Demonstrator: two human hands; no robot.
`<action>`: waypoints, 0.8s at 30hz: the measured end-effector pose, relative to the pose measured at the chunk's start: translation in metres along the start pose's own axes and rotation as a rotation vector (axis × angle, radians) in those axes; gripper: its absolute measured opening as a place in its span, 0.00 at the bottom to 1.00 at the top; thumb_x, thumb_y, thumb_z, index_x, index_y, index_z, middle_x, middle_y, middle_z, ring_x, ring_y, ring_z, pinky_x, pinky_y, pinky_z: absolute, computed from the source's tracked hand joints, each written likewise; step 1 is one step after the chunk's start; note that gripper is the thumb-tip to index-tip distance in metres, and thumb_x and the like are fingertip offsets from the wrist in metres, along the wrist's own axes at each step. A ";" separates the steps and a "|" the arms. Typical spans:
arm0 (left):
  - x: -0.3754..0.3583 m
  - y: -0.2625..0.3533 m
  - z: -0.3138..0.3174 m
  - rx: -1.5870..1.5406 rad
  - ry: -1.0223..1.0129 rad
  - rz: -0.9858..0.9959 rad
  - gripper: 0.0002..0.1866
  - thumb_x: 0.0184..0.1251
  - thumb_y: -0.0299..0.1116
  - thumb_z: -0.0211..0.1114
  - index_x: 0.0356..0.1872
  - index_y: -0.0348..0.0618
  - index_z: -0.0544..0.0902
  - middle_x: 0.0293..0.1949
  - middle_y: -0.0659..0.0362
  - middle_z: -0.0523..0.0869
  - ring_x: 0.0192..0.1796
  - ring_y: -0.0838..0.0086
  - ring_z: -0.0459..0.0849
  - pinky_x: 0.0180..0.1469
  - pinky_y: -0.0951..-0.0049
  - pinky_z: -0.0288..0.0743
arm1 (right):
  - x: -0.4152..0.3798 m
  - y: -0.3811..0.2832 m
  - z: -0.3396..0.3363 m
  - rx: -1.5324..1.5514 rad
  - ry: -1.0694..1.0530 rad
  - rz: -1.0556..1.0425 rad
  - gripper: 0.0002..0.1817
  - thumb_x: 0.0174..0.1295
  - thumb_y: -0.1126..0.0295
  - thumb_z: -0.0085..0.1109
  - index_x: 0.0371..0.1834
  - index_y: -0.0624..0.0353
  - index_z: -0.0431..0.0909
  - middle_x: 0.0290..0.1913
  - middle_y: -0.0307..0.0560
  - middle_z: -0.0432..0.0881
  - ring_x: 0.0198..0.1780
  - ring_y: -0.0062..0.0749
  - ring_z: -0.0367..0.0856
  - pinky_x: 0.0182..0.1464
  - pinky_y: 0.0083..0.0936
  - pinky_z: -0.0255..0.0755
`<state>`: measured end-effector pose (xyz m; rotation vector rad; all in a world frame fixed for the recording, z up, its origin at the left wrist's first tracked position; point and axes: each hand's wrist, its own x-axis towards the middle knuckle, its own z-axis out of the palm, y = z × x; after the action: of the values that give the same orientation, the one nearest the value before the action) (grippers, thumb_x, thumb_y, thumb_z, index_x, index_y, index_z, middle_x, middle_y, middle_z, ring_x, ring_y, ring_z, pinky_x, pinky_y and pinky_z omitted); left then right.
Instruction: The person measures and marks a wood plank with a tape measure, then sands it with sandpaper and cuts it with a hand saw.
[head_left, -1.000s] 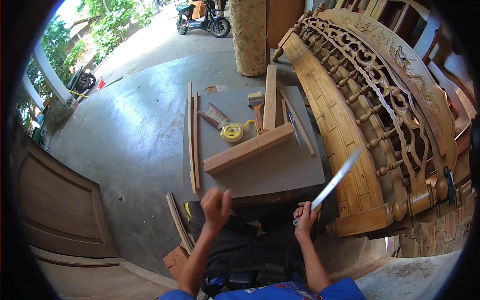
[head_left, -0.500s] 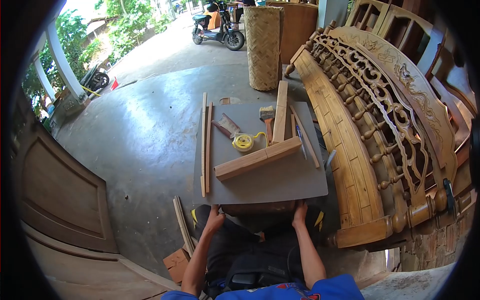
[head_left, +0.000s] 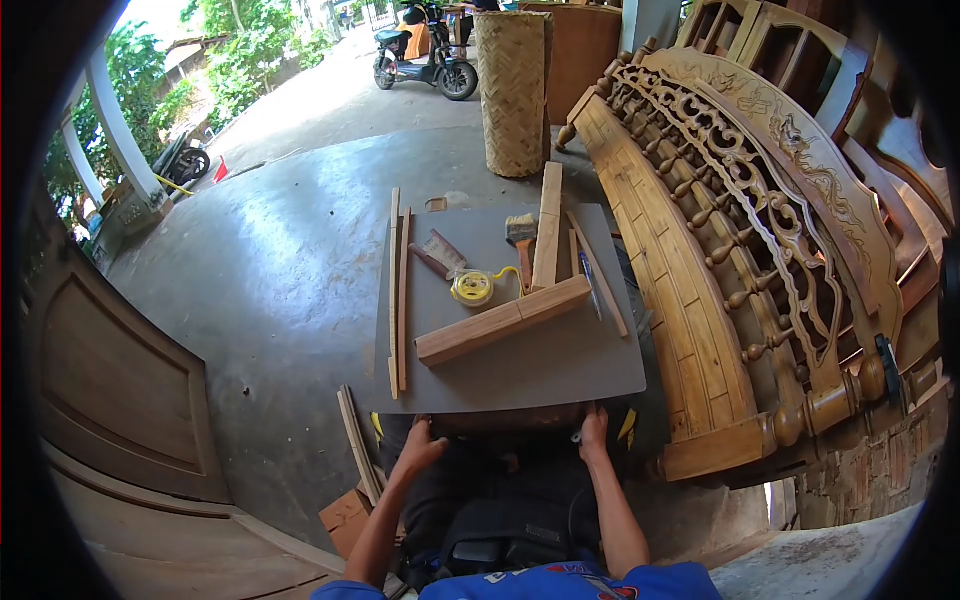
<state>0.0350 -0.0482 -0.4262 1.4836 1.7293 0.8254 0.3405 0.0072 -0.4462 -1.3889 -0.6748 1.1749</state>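
A small table with a grey board top (head_left: 480, 390) stands right in front of me. My left hand (head_left: 421, 447) is closed on its near edge at the left corner, fingertips hidden under the board. At the right corner my right hand (head_left: 593, 432) grips the same edge, its fingers partly hidden. On the board, a thick wooden block (head_left: 505, 320) lies crosswise and a second wooden block (head_left: 547, 225) points away from it. Beside them are a paintbrush (head_left: 521, 240), a yellow tape measure (head_left: 472, 288), a brown-handled scraper-like tool (head_left: 438, 255) and a blue pen (head_left: 590, 285).
Thin wood strips (head_left: 398, 300) lie along the board's left side, another strip (head_left: 600, 275) on the right. A carved wooden bed frame (head_left: 690, 290) leans at right. A rolled bamboo mat (head_left: 515, 95) stands behind. Wood pieces (head_left: 358, 440) and a wooden panel (head_left: 130, 380) are at left.
The whole view has shifted slightly, with the table and surroundings sitting a little further left in the picture. Both hands stay at the table's near edge, and the items on it keep their arrangement.
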 end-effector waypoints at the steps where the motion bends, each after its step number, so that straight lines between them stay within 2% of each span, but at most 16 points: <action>1: -0.003 0.010 -0.010 0.181 -0.162 -0.072 0.30 0.47 0.32 0.63 0.55 0.30 0.70 0.49 0.42 0.77 0.55 0.54 0.74 0.57 0.66 0.67 | -0.004 0.002 -0.006 -0.022 -0.007 0.039 0.18 0.68 0.58 0.43 0.40 0.65 0.72 0.34 0.39 0.73 0.36 0.22 0.68 0.39 0.22 0.60; 2: -0.009 0.035 -0.026 0.364 -0.328 -0.144 0.29 0.48 0.34 0.64 0.53 0.32 0.72 0.47 0.43 0.79 0.53 0.54 0.76 0.55 0.64 0.69 | -0.010 0.005 -0.012 -0.043 -0.011 0.082 0.18 0.67 0.57 0.44 0.35 0.63 0.73 0.27 0.35 0.71 0.30 0.18 0.67 0.33 0.20 0.59; 3: -0.014 0.061 -0.042 0.547 -0.497 -0.214 0.27 0.49 0.36 0.66 0.51 0.34 0.75 0.44 0.44 0.81 0.50 0.55 0.79 0.53 0.63 0.71 | -0.018 0.006 -0.018 -0.087 -0.032 0.034 0.18 0.67 0.57 0.44 0.34 0.62 0.73 0.27 0.35 0.71 0.30 0.17 0.67 0.33 0.20 0.59; 4: -0.015 0.083 -0.053 0.594 -0.695 -0.115 0.18 0.55 0.38 0.64 0.45 0.39 0.81 0.39 0.50 0.84 0.44 0.57 0.82 0.47 0.63 0.74 | -0.028 0.006 -0.025 -0.130 -0.050 -0.012 0.18 0.67 0.56 0.44 0.32 0.61 0.72 0.26 0.35 0.71 0.29 0.17 0.67 0.32 0.20 0.59; 6: -0.021 0.128 -0.072 0.278 -0.722 0.122 0.15 0.58 0.36 0.62 0.43 0.39 0.81 0.38 0.50 0.84 0.43 0.58 0.82 0.46 0.64 0.74 | -0.047 0.011 -0.036 -0.219 -0.057 -0.074 0.17 0.69 0.56 0.41 0.29 0.57 0.70 0.25 0.36 0.71 0.27 0.21 0.69 0.29 0.21 0.62; 7: -0.019 0.147 -0.078 0.115 -0.727 0.236 0.13 0.59 0.35 0.60 0.42 0.39 0.82 0.38 0.51 0.84 0.42 0.58 0.82 0.45 0.64 0.75 | -0.052 0.010 -0.036 -0.064 -0.051 -0.016 0.17 0.69 0.56 0.41 0.28 0.57 0.69 0.25 0.37 0.72 0.26 0.22 0.69 0.28 0.22 0.63; 9: -0.004 0.178 -0.079 0.048 -0.565 0.334 0.14 0.60 0.35 0.60 0.43 0.40 0.81 0.40 0.51 0.83 0.45 0.59 0.81 0.47 0.64 0.73 | -0.062 0.001 -0.036 0.238 -0.045 0.095 0.17 0.69 0.56 0.40 0.27 0.56 0.67 0.25 0.39 0.72 0.24 0.25 0.70 0.25 0.23 0.66; 11: 0.025 0.183 -0.065 0.160 -0.201 0.496 0.20 0.57 0.36 0.63 0.51 0.44 0.76 0.46 0.53 0.80 0.49 0.59 0.78 0.52 0.63 0.70 | -0.072 -0.012 -0.040 0.297 -0.070 0.200 0.18 0.70 0.55 0.39 0.28 0.55 0.65 0.22 0.39 0.69 0.21 0.25 0.70 0.21 0.24 0.68; 13: 0.058 0.197 -0.052 0.514 0.063 0.566 0.29 0.53 0.38 0.66 0.58 0.45 0.70 0.53 0.53 0.75 0.52 0.59 0.76 0.54 0.62 0.67 | -0.083 -0.012 -0.047 0.421 -0.163 0.241 0.18 0.70 0.54 0.38 0.28 0.55 0.65 0.21 0.38 0.67 0.21 0.23 0.69 0.20 0.24 0.67; 15: 0.098 0.190 -0.029 0.585 0.114 0.490 0.32 0.48 0.44 0.69 0.56 0.45 0.70 0.55 0.53 0.72 0.54 0.57 0.73 0.57 0.59 0.64 | -0.099 -0.023 -0.042 0.237 -0.177 0.130 0.17 0.70 0.56 0.39 0.31 0.58 0.66 0.18 0.36 0.63 0.18 0.20 0.66 0.18 0.21 0.64; 17: 0.132 0.178 -0.010 0.647 0.021 0.493 0.30 0.47 0.45 0.69 0.50 0.43 0.72 0.51 0.54 0.75 0.52 0.57 0.75 0.52 0.60 0.68 | -0.103 -0.027 -0.044 0.043 -0.234 -0.002 0.18 0.70 0.55 0.39 0.30 0.58 0.66 0.17 0.35 0.61 0.16 0.18 0.63 0.18 0.19 0.63; 18: 0.145 0.173 -0.002 0.677 -0.030 0.494 0.29 0.46 0.46 0.69 0.48 0.42 0.73 0.50 0.54 0.76 0.51 0.56 0.76 0.50 0.60 0.70 | -0.100 -0.027 -0.046 0.002 -0.284 -0.012 0.16 0.69 0.58 0.41 0.38 0.61 0.70 0.16 0.32 0.61 0.15 0.17 0.63 0.18 0.17 0.61; 21: 0.157 0.173 0.009 0.731 -0.076 0.391 0.25 0.43 0.46 0.70 0.40 0.42 0.74 0.42 0.55 0.80 0.46 0.58 0.80 0.43 0.60 0.74 | -0.090 -0.069 -0.016 -0.467 -0.313 -0.285 0.14 0.68 0.65 0.42 0.49 0.64 0.69 0.18 0.48 0.72 0.18 0.30 0.74 0.21 0.24 0.66; 23: 0.154 0.179 0.004 0.715 -0.050 0.428 0.24 0.41 0.45 0.71 0.36 0.42 0.75 0.36 0.55 0.82 0.42 0.59 0.81 0.38 0.60 0.75 | -0.078 -0.082 0.013 -0.589 -0.301 -0.407 0.19 0.66 0.72 0.40 0.61 0.62 0.60 0.24 0.62 0.77 0.26 0.54 0.79 0.28 0.36 0.70; 24: 0.153 0.181 0.002 0.707 -0.031 0.445 0.23 0.40 0.45 0.71 0.35 0.42 0.75 0.33 0.56 0.83 0.39 0.59 0.82 0.36 0.59 0.75 | -0.068 -0.081 0.027 -0.643 -0.293 -0.526 0.23 0.66 0.73 0.39 0.64 0.61 0.55 0.26 0.65 0.77 0.30 0.59 0.77 0.32 0.41 0.69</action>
<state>0.1196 0.1286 -0.2934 2.3949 1.7828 0.3903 0.3109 -0.0282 -0.3475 -1.4230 -1.6226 0.7601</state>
